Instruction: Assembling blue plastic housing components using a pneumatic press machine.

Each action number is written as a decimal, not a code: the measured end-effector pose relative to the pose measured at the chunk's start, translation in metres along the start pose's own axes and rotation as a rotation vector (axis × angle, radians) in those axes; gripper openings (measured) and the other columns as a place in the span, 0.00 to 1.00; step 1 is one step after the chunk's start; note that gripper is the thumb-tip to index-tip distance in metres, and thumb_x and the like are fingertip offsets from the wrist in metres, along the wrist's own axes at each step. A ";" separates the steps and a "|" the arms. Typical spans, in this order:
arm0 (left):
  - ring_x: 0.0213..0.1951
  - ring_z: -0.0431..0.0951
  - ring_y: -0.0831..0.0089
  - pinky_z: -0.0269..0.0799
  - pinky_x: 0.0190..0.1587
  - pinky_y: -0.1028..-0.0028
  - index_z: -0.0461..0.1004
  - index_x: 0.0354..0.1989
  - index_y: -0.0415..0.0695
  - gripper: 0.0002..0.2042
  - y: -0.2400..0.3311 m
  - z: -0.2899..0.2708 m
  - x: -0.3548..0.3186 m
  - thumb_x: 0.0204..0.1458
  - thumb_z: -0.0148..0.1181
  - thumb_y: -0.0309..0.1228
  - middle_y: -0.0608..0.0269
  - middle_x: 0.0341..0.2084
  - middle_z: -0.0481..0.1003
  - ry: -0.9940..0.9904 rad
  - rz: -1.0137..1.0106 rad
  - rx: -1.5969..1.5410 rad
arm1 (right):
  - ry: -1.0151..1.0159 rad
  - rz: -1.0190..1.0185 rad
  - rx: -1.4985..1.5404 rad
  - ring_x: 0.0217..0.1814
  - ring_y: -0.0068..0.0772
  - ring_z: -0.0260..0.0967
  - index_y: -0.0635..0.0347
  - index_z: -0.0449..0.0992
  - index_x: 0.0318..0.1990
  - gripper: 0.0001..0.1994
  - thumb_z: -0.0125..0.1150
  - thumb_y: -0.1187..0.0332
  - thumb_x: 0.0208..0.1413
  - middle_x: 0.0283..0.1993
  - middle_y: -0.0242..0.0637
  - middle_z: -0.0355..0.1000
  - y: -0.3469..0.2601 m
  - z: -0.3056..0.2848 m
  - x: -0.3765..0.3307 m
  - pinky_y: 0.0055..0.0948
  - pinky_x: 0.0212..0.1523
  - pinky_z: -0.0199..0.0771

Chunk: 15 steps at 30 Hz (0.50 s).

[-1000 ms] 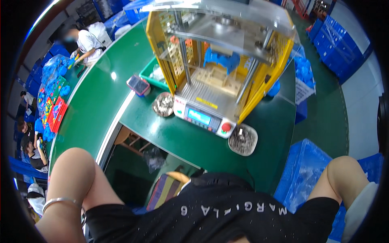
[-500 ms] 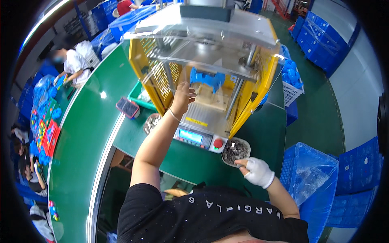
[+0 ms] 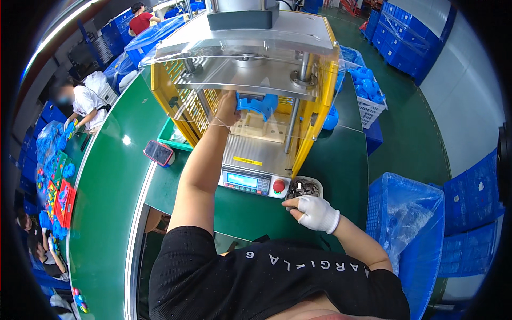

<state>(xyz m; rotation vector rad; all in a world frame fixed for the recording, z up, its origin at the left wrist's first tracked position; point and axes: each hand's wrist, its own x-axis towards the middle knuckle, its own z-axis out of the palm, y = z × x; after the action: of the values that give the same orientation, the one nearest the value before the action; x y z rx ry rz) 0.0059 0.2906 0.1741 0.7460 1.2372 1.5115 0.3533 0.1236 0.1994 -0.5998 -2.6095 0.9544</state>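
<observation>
Inside a press machine point(image 3: 256, 152) with yellow side guards, a blue curved plastic part point(image 3: 261, 105) sits raised in front of the upper plate, above a pale fixture block point(image 3: 258, 128). My bare left hand point(image 3: 228, 109) reaches in under the clear shield and is closed on the part's left end; some of its fingers are hidden. My right hand point(image 3: 316, 214), in a white fingerless glove, is beside a bowl point(image 3: 312, 184) of small dark metal pieces. Its thumb and fingertips are pinched together; whatever they hold is too small to name.
A control panel point(image 3: 242, 180) and red stop button point(image 3: 278, 185) front the press. Left of it are a phone point(image 3: 159, 152) and a green tray point(image 3: 173, 137). A lined blue bin point(image 3: 402, 229) stands at right. Another person point(image 3: 88, 109) works at far left.
My left hand has moved from below the blue part to its left end and closed there. My right hand has shifted left along the bowl's near side. The head view has moved too.
</observation>
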 end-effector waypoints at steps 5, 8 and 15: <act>0.12 0.64 0.82 0.54 0.08 0.84 0.67 0.31 0.50 0.12 -0.037 -0.039 0.027 0.55 0.40 0.42 0.73 0.14 0.65 0.010 0.922 0.859 | -0.056 0.049 0.014 0.33 0.42 0.69 0.59 0.72 0.40 0.11 0.50 0.68 0.48 0.30 0.43 0.71 -0.008 -0.002 -0.008 0.34 0.35 0.69; 0.21 0.68 0.73 0.60 0.18 0.76 0.65 0.33 0.46 0.07 -0.102 -0.084 0.009 0.46 0.49 0.33 0.65 0.18 0.67 0.105 0.716 1.067 | 0.044 -0.023 0.031 0.33 0.40 0.70 0.57 0.72 0.40 0.11 0.51 0.69 0.48 0.30 0.42 0.71 -0.013 0.002 -0.018 0.32 0.35 0.70; 0.11 0.63 0.81 0.53 0.07 0.81 0.67 0.38 0.45 0.15 -0.035 -0.008 -0.148 0.54 0.42 0.43 0.70 0.14 0.63 0.296 -0.004 -0.037 | 0.151 0.190 0.049 0.34 0.39 0.70 0.55 0.64 0.51 0.23 0.57 0.65 0.45 0.32 0.39 0.72 0.004 0.007 -0.018 0.31 0.35 0.70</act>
<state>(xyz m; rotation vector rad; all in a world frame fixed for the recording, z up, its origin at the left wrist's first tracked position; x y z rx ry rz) 0.0554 0.1470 0.1573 0.5063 1.4224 1.6795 0.3676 0.1141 0.1888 -0.8840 -2.4221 0.9845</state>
